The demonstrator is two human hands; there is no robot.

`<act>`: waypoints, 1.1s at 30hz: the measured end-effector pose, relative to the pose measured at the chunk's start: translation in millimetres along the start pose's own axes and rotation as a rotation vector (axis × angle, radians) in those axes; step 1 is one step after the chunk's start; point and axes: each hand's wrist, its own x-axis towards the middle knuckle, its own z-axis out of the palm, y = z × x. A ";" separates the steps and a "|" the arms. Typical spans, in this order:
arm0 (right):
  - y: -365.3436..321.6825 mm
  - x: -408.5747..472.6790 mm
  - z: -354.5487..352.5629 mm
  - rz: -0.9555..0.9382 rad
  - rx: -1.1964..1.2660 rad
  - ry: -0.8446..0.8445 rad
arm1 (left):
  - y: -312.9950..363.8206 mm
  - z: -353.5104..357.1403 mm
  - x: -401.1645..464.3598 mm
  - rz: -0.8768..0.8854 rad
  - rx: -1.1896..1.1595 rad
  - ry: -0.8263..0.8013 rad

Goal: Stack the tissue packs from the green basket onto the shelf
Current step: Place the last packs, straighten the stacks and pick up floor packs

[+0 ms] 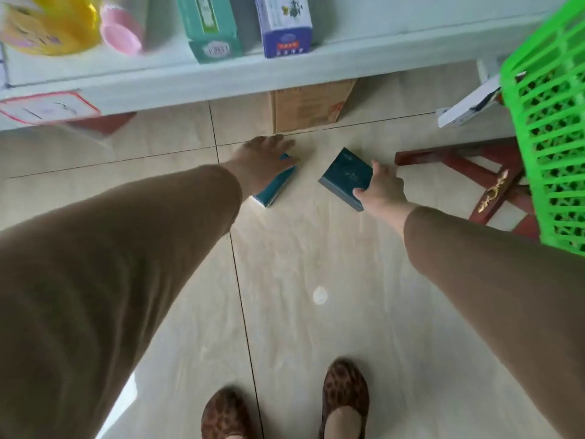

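I hold two dark teal tissue packs out over the tiled floor. My left hand [262,156] grips one teal pack [273,190] from above, covering most of it. My right hand [381,188] pinches the near corner of the other teal pack [345,177], whose flat face shows. The green basket [552,134] stands at the right on a red stool [468,166]. The white shelf [221,74] runs across the top and carries a green tissue box [209,26] and a blue-and-white box [285,23].
A yellow container [53,23] and a pink cup [122,30] stand on the shelf at the left. A cardboard box [308,104] sits on the floor under the shelf. A white flat object [468,106] lies beside the basket. My leopard-print shoes [345,397] are at the bottom.
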 end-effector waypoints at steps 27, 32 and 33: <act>-103.7 -375.7 -329.8 -0.096 0.684 -0.086 | -21.5 -360.4 -398.1 -0.592 -0.873 0.227; -151.4 -430.4 -489.0 -0.405 0.701 -0.013 | -61.4 -502.2 -483.1 -0.651 -0.881 0.493; -157.9 -436.8 -513.3 -0.460 0.707 0.004 | -69.5 -522.6 -494.6 -0.654 -0.870 0.548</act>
